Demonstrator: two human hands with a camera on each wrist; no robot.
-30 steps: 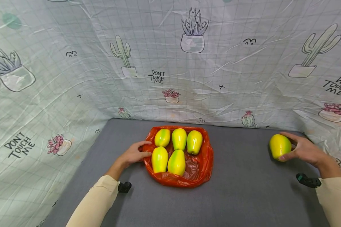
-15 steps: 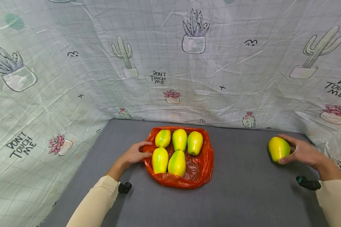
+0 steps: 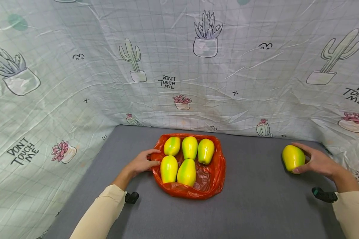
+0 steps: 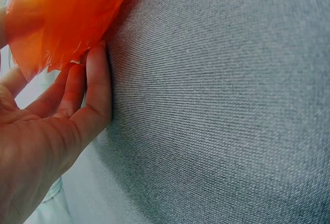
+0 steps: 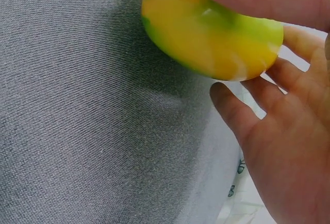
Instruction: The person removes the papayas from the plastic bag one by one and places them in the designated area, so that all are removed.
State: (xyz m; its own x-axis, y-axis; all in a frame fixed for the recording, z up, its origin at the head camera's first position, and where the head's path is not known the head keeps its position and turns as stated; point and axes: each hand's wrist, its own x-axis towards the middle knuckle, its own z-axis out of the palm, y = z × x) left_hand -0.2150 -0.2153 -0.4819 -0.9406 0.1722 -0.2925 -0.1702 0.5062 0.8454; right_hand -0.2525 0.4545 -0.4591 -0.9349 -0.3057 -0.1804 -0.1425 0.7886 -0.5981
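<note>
My left hand (image 3: 141, 162) holds the left edge of a red plastic bag (image 3: 219, 176), its thumb and a finger at the rim. The left wrist view shows its other fingers bent beneath the bag's orange-looking film (image 4: 72, 17), close to the cloth. Several yellow-green papayas (image 3: 186, 172) lie inside the wide-open bag, three behind and two in front. Far to the right, my right hand (image 3: 320, 161) grips another papaya (image 3: 293, 158) between thumb and fingers. Seen from the right wrist, this papaya (image 5: 206, 38) shows a brown stem stub and stands close over the table, above its shadow.
A grey cloth-covered table (image 3: 251, 199) lies under everything. Behind and at both sides hangs a pale sheet (image 3: 227, 73) printed with cacti, meeting the table's back edge. A dark wrist device (image 3: 324, 195) sits below each hand.
The right hand and its papaya have shifted slightly left and down in the head view. The left hand, the bag and the papayas in it keep their places; the view itself drifts a little.
</note>
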